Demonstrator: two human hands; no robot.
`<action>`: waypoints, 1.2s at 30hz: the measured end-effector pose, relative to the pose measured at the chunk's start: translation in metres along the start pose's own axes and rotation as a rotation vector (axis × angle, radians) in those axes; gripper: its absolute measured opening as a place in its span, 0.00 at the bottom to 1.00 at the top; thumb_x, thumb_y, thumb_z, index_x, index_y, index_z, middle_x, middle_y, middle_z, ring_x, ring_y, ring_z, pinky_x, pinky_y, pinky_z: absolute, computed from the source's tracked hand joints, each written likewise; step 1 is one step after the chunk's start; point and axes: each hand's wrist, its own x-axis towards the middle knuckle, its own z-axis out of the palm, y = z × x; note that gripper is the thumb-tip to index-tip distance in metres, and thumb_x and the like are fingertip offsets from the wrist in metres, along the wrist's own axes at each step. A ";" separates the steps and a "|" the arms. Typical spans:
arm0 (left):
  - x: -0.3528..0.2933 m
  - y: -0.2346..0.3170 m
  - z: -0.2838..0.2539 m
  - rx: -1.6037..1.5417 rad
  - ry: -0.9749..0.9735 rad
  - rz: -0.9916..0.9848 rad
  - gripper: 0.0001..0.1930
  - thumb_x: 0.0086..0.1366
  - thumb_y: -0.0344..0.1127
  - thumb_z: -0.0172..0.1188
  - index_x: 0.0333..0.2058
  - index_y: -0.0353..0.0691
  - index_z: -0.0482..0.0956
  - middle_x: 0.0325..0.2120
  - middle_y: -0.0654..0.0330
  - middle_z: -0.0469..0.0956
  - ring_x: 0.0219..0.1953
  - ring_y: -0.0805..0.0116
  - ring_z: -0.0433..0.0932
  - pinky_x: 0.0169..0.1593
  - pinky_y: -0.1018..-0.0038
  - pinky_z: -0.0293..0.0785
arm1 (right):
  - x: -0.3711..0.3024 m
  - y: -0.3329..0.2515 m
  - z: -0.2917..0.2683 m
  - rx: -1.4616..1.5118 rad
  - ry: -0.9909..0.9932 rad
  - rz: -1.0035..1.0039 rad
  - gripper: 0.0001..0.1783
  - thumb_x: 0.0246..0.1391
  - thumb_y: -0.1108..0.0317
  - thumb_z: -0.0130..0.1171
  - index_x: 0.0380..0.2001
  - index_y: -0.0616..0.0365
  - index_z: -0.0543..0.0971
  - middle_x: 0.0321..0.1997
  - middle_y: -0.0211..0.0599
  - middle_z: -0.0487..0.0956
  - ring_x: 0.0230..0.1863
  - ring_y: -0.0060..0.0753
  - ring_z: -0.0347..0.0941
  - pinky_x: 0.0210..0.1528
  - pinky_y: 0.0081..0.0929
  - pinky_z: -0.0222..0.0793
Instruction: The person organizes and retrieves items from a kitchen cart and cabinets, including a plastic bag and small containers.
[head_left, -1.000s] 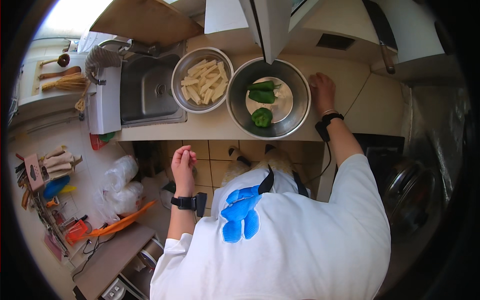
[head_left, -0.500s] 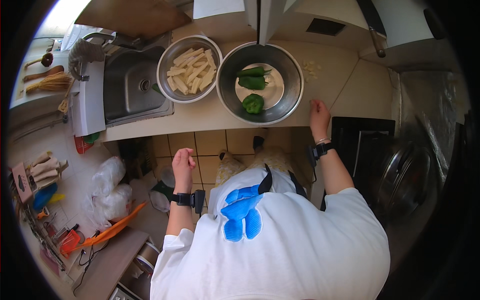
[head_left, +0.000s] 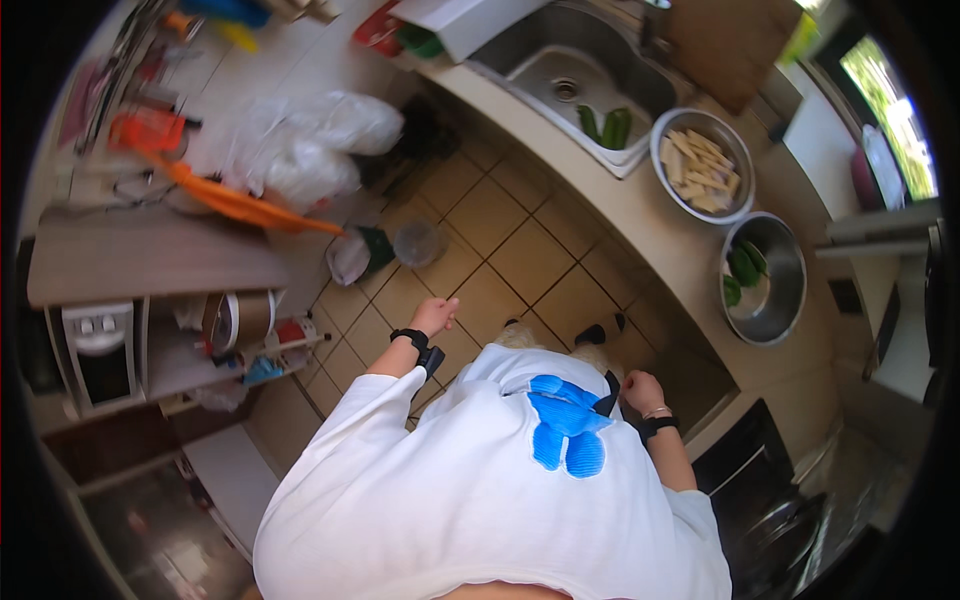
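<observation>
My left hand (head_left: 436, 315) hangs over the tiled floor in front of me, its fingers loosely curled, with nothing visible in them. By the side of my white shirt is my right hand (head_left: 643, 392), curled and apart from the counter, and it too shows nothing held. On the counter to the right stands a steel bowl (head_left: 792, 292) with green peppers (head_left: 744, 264) in it. Beside it, a second metal bowl (head_left: 656, 160) holds pale cut strips (head_left: 702, 172). More long green peppers (head_left: 613, 128) lie in the steel sink (head_left: 535, 75).
A clear plastic tub (head_left: 418, 243) and a green-and-white bag or bin (head_left: 373, 250) stand on the tiles. Left are white plastic bags (head_left: 315, 165), an orange strip-like thing (head_left: 235, 200) and a wooden-topped cabinet (head_left: 150, 255). A black cooktop (head_left: 745, 450) lies at lower right.
My view has turned left, so the counter and bowls now sit at the right. My right hand has come away from the counter edge to my side. Both hands stay curled.
</observation>
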 end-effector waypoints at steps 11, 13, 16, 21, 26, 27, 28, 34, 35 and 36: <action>-0.122 -0.265 -0.051 -0.439 0.274 -0.332 0.04 0.58 0.31 0.60 0.31 0.38 0.78 0.24 0.62 0.78 0.26 0.75 0.77 0.27 0.78 0.71 | 0.074 -0.078 0.026 -0.135 -0.069 -0.111 0.16 0.47 0.60 0.62 0.27 0.65 0.79 0.28 0.52 0.79 0.32 0.51 0.77 0.36 0.37 0.72; -0.141 -0.285 -0.032 -0.465 0.319 -0.357 0.04 0.60 0.32 0.57 0.30 0.38 0.77 0.23 0.62 0.78 0.25 0.75 0.75 0.27 0.78 0.71 | 0.081 -0.111 0.023 -0.164 -0.134 -0.117 0.13 0.48 0.62 0.60 0.27 0.64 0.80 0.26 0.48 0.80 0.29 0.45 0.78 0.35 0.35 0.73; -0.165 -0.325 0.010 -0.621 0.353 -0.411 0.08 0.60 0.34 0.53 0.26 0.38 0.76 0.22 0.61 0.78 0.25 0.73 0.76 0.27 0.76 0.72 | 0.098 -0.159 0.010 -0.233 -0.318 -0.075 0.13 0.46 0.65 0.60 0.34 0.61 0.81 0.35 0.47 0.81 0.38 0.43 0.78 0.42 0.33 0.73; -0.202 -0.329 0.074 -0.796 0.469 -0.521 0.09 0.62 0.38 0.54 0.28 0.40 0.78 0.23 0.62 0.79 0.24 0.72 0.76 0.26 0.76 0.71 | 0.159 -0.172 0.000 -0.407 -0.338 -0.274 0.07 0.47 0.68 0.58 0.27 0.61 0.79 0.25 0.39 0.79 0.27 0.34 0.76 0.31 0.31 0.72; -0.237 -0.313 0.139 -1.008 0.647 -0.491 0.12 0.62 0.41 0.55 0.32 0.38 0.78 0.25 0.60 0.80 0.25 0.70 0.77 0.29 0.73 0.73 | 0.245 -0.201 -0.015 -0.603 -0.469 -0.109 0.11 0.49 0.63 0.55 0.29 0.59 0.80 0.24 0.40 0.79 0.27 0.33 0.77 0.30 0.30 0.72; -0.244 -0.321 0.155 -0.781 0.580 -0.502 0.13 0.62 0.41 0.56 0.34 0.37 0.77 0.25 0.59 0.80 0.26 0.70 0.78 0.30 0.71 0.74 | 0.252 -0.229 -0.012 -0.643 -0.470 -0.034 0.14 0.47 0.62 0.55 0.33 0.59 0.82 0.31 0.45 0.82 0.36 0.39 0.80 0.40 0.34 0.75; -0.250 -0.322 0.172 -0.939 0.627 -0.550 0.11 0.61 0.40 0.57 0.33 0.36 0.78 0.24 0.58 0.81 0.26 0.70 0.78 0.31 0.71 0.75 | 0.272 -0.242 -0.005 -0.622 -0.459 -0.070 0.13 0.47 0.62 0.55 0.32 0.58 0.82 0.32 0.46 0.82 0.37 0.41 0.80 0.40 0.35 0.75; -0.240 -0.345 0.219 -1.000 0.533 -0.591 0.13 0.60 0.44 0.53 0.25 0.42 0.79 0.24 0.62 0.80 0.24 0.70 0.76 0.31 0.70 0.74 | 0.399 -0.252 0.064 -0.614 -0.350 -0.498 0.10 0.52 0.72 0.50 0.19 0.57 0.75 0.13 0.33 0.71 0.13 0.34 0.68 0.13 0.34 0.61; -0.215 -0.326 0.175 -0.883 0.461 -0.484 0.13 0.60 0.44 0.54 0.26 0.42 0.79 0.23 0.63 0.79 0.24 0.71 0.76 0.30 0.71 0.73 | 0.460 -0.224 0.054 -0.494 -0.200 -0.518 0.10 0.52 0.72 0.50 0.19 0.56 0.76 0.14 0.34 0.73 0.14 0.34 0.71 0.14 0.32 0.64; -0.241 -0.331 0.193 -0.761 0.519 -0.527 0.14 0.60 0.44 0.54 0.27 0.40 0.80 0.22 0.63 0.80 0.24 0.72 0.76 0.30 0.72 0.73 | 0.360 -0.310 0.084 -0.784 -0.255 -0.492 0.13 0.49 0.62 0.55 0.31 0.60 0.82 0.38 0.52 0.80 0.44 0.53 0.76 0.46 0.42 0.73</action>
